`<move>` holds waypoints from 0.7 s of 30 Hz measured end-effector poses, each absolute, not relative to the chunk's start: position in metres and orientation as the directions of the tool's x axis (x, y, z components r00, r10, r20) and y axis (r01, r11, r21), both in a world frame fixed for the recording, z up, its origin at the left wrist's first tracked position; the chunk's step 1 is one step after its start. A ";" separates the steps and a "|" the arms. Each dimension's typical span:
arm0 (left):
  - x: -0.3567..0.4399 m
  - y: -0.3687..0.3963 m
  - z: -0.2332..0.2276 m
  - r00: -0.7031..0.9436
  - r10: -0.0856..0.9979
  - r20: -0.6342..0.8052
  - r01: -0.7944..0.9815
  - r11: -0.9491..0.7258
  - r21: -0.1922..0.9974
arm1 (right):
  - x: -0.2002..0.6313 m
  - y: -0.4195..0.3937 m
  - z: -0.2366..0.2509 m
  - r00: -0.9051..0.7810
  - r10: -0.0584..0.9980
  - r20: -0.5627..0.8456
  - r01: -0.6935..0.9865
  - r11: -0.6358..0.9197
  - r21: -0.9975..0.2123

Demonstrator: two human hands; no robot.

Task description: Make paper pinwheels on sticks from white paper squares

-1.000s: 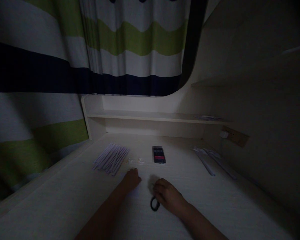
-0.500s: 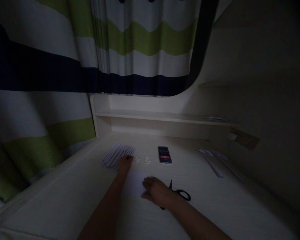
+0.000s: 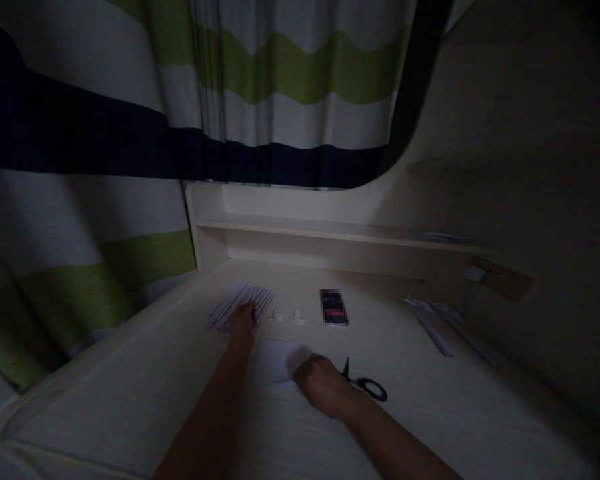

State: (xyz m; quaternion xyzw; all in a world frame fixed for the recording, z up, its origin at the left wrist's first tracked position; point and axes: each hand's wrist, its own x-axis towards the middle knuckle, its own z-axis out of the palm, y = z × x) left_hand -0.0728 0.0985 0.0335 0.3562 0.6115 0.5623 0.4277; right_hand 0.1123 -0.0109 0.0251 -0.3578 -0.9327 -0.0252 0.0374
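Note:
A small square sheet of white paper [image 3: 274, 363] lies on the desk in front of me. My right hand [image 3: 325, 385] is closed at its right edge, pinching that side, which looks slightly lifted and blurred. My left hand [image 3: 243, 325] rests at the near right side of a pile of thin white paper sticks [image 3: 230, 300]. Its fingers are curled together, and what is in them is hidden. Partly behind my right hand lie black-handled scissors [image 3: 373, 388]. Two little heaps of pale small pieces [image 3: 297, 317] sit beyond the sheet.
A dark phone-like object [image 3: 334, 307], pixelated, lies farther back. More white paper strips [image 3: 433, 327] are on the right side of the desk [image 3: 300, 440]. A low shelf [image 3: 310, 230] runs along the back, below a striped curtain [image 3: 300, 120]. A wall socket [image 3: 503, 279] is at the right.
My left hand has moved left, from beside the small pieces onto the pile of sticks. My right hand has closed its fingers at the sheet's edge. The view has shifted slightly.

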 end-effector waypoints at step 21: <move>-0.043 0.080 0.042 -0.110 0.987 -0.116 -0.082 0.108 0.991 | 0.159 -0.005 0.032 -0.146 0.857 0.495 0.778 0.408 -0.478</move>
